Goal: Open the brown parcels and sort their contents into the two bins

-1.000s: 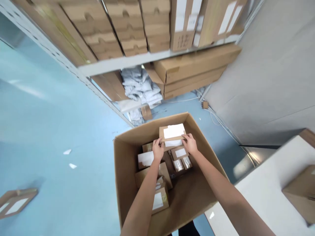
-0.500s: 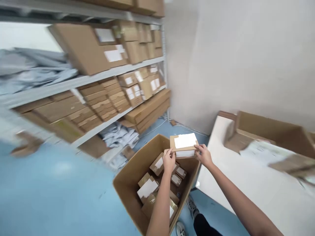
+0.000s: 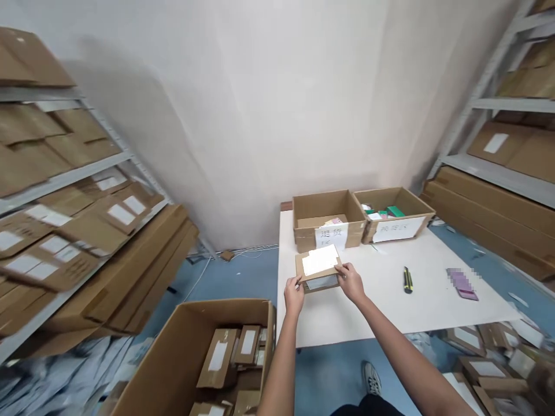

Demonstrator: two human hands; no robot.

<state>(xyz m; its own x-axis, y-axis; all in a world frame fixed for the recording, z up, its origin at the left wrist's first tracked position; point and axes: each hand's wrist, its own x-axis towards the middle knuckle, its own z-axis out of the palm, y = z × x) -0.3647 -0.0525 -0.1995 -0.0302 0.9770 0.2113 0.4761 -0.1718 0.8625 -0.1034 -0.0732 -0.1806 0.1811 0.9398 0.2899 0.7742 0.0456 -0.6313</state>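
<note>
A small brown cardboard box (image 3: 300, 264) with white labels on its top and front side is held up between my two hands. My left hand (image 3: 294, 296) grips its left end, fingers closed on the edge. At its right end my right hand (image 3: 350, 282) pinches the corner. Below the box lies the left part of a white table (image 3: 364, 312). To the lower left stands a large open carton (image 3: 151, 358) with several labelled parcels (image 3: 219, 357) inside.
Two open cartons with handwritten signs, a left one (image 3: 303, 238) and a right one (image 3: 370, 231), stand at the table's back. A utility knife (image 3: 407, 280) and a purple pixelated item (image 3: 463, 284) lie right. Shelves (image 3: 65, 184) flank both sides; parcels (image 3: 481, 368) lie lower right.
My view has turned right, from the shelves and large carton to the table. Both hands still hold the small box, now over the table's left part instead of the carton.
</note>
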